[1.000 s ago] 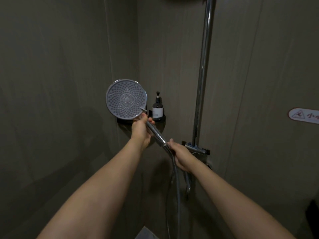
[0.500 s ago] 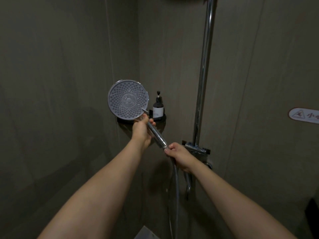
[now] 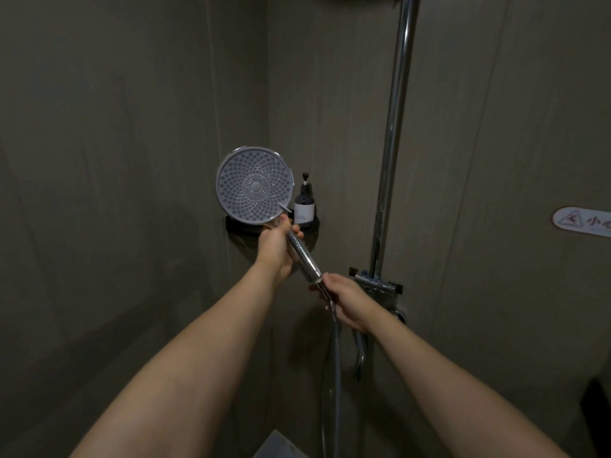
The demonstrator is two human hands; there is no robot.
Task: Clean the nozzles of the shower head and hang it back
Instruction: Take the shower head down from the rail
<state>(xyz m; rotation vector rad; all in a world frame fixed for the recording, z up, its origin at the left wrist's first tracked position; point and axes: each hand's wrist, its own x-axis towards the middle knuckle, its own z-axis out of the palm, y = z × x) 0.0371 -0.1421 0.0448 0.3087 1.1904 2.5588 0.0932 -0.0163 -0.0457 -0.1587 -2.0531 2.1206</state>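
Pump bottle (image 3: 304,206) upright in corner shelf (image 3: 238,226), shower head (image 3: 254,186) in front

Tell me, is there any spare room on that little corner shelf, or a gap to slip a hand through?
The corner shelf looks crowded: the pump bottle stands on it and the shower head hides its left part. Open gaps lie between the bottle and the chrome riser pipe, and left of the left hand along the bare wall.

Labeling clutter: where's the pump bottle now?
Head view, centre: the pump bottle stands on the black corner shelf, just right of the shower head, left of the chrome riser pipe.
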